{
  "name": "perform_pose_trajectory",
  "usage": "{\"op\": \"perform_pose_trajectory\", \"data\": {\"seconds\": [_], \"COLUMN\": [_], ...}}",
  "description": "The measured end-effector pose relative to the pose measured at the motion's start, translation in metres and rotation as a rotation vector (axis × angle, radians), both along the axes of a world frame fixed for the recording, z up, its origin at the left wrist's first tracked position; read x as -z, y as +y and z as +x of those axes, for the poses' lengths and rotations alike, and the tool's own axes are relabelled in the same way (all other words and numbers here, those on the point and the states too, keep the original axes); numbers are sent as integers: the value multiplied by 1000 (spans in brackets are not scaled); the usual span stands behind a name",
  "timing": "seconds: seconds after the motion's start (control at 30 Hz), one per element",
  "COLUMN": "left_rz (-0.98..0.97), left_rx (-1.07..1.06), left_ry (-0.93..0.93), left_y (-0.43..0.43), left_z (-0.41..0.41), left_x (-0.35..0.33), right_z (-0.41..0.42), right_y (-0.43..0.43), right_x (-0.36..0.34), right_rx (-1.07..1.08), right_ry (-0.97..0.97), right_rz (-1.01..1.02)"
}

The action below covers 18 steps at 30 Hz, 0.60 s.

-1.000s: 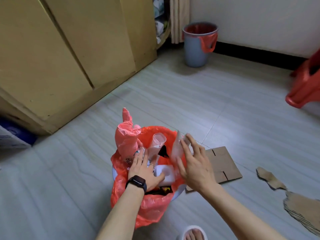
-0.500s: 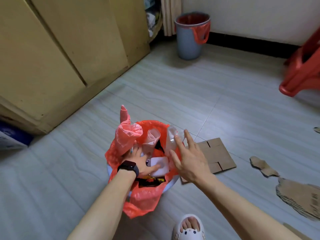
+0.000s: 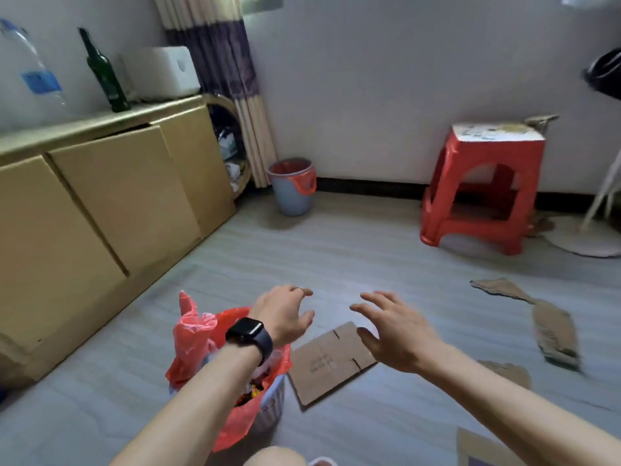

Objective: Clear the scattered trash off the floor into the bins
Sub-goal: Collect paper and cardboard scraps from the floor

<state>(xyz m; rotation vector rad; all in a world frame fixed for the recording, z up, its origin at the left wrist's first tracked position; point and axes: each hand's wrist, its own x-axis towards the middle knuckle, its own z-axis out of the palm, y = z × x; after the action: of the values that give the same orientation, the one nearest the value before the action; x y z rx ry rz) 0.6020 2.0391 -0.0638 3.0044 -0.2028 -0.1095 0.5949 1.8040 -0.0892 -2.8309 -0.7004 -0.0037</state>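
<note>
A white bin lined with a red plastic bag (image 3: 198,334) stands on the floor in front of me, stuffed with trash. My left hand (image 3: 285,314), with a black watch on the wrist, hovers above and to the right of the bin, fingers loosely curled and holding nothing. My right hand (image 3: 393,331) hangs in the air over a flat cardboard piece (image 3: 329,361) with fingers spread and nothing in it. Torn cardboard strips (image 3: 551,324) lie on the floor to the right. A second, blue bin with a red liner (image 3: 294,186) stands by the far wall.
A tan low cabinet (image 3: 100,203) runs along the left, with a green bottle (image 3: 104,72) and a white box on top. A red plastic stool (image 3: 484,183) stands at the back right beside a fan base (image 3: 584,240). More cardboard (image 3: 484,449) lies at the bottom right.
Both hands have lifted out of the near bin and now hover above the floor, holding nothing. The view has tilted up, showing the far wall, the stool and the cabinet top.
</note>
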Motion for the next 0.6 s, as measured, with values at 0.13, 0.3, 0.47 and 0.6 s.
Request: {"op": "perform_pose_trajectory", "data": {"seconds": [0.13, 0.3, 0.47, 0.6], "left_rz": [-67, -96, -97, -94], "left_rx": [204, 485, 784, 955], "left_ry": [-80, -96, -47, 28], "left_y": [-106, -242, -368, -447], "left_z": [6, 1, -28, -53], "left_x": [-37, -51, -41, -20], "right_z": [-34, -114, -228, -307], "right_y": [-106, -243, -357, -413], "right_x": [-45, -69, -48, -29], "right_rx": [165, 545, 993, 1289], "right_ry": [-91, -127, -67, 40], "right_rz": [-27, 52, 104, 144]}}
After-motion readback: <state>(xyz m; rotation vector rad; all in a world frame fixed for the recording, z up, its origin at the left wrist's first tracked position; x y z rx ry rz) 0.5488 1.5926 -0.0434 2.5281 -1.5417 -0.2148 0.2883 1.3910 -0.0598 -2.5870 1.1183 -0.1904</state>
